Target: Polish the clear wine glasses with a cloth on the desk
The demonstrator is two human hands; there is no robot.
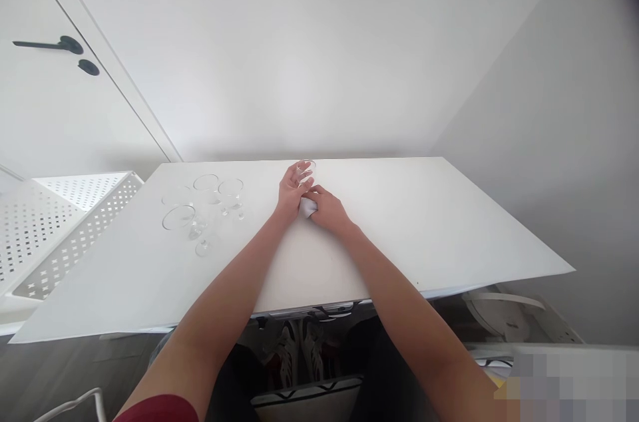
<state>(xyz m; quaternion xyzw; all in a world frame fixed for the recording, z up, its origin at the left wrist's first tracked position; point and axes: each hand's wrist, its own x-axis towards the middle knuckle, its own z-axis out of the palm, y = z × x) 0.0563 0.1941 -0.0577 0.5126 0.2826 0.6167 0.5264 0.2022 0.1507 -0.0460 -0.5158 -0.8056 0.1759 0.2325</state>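
Note:
A clear glass (306, 169) is in my left hand (292, 192), whose fingers curl around its bowl with the rim facing up. My right hand (329, 209) is closed on a white cloth (308, 208), low against the glass and just below my left palm. The two hands meet near the middle of the white table (399, 229). The lower part of the held glass is hidden behind my fingers and the cloth. To the left, several clear stemmed glasses (230, 188) stand grouped on the tabletop.
A white wall (299, 62) rises behind the table. At the far left are a door with a black handle (64, 44) and a white perforated rack (74, 229). Below the front edge, shoes (299, 349) and a round white object (499, 315) show.

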